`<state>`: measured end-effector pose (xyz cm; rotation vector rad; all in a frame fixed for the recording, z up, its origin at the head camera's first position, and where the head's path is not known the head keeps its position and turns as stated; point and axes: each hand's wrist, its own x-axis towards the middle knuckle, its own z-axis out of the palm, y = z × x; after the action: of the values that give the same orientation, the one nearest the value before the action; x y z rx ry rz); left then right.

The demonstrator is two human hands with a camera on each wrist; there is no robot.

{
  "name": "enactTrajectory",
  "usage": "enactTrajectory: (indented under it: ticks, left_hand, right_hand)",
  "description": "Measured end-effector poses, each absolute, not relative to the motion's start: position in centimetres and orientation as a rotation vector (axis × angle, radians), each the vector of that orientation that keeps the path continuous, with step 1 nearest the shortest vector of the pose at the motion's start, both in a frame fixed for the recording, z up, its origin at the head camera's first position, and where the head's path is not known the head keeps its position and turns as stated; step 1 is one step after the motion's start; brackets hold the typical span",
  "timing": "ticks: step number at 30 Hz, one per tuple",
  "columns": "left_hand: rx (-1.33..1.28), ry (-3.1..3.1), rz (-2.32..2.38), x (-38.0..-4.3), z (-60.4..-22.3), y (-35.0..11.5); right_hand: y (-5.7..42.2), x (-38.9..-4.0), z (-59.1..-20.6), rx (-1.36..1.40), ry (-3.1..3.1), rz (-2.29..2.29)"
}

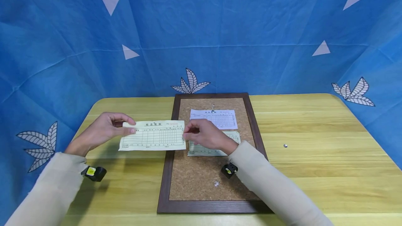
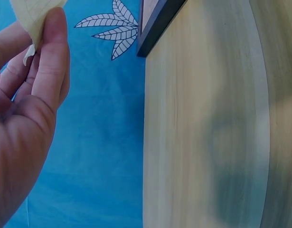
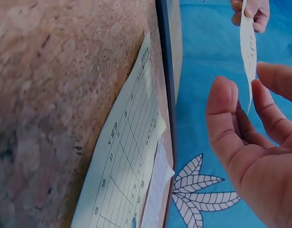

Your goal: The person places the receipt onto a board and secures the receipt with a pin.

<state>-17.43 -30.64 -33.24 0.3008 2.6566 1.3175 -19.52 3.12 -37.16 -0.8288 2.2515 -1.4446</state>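
My left hand pinches the left end of a pale green receipt slip between thumb and fingers, holding it raised over the left edge of a framed cork board. My right hand is at the slip's right end, thumb and fingertips apart in the right wrist view; whether a fingertip touches the paper I cannot tell. Beneath the right hand, a second green receipt slip lies on the cork, partly hidden by it. Above that is a white receipt slip with a silver thumbtack at its top edge.
A loose silver thumbtack lies on the wooden table right of the board. Small shiny bits sit on the lower cork. A blue patterned cloth hangs behind the table. Dark wrist cameras are on both sleeves.
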Motion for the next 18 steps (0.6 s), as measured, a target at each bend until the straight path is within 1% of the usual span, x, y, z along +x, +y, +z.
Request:
enactTrajectory:
  ticks: [10,18]
  left_hand:
    - [0.312,2.636,1.311,-17.41,-33.58,-30.10]
    - [0.382,2.609,1.329,-17.38,-33.71,-29.61]
  right_hand:
    - [2.84,-19.55,-37.05,-0.816,2.256,-1.482]
    - [3.41,-19.56,-36.88,-0.840,2.283,-1.456]
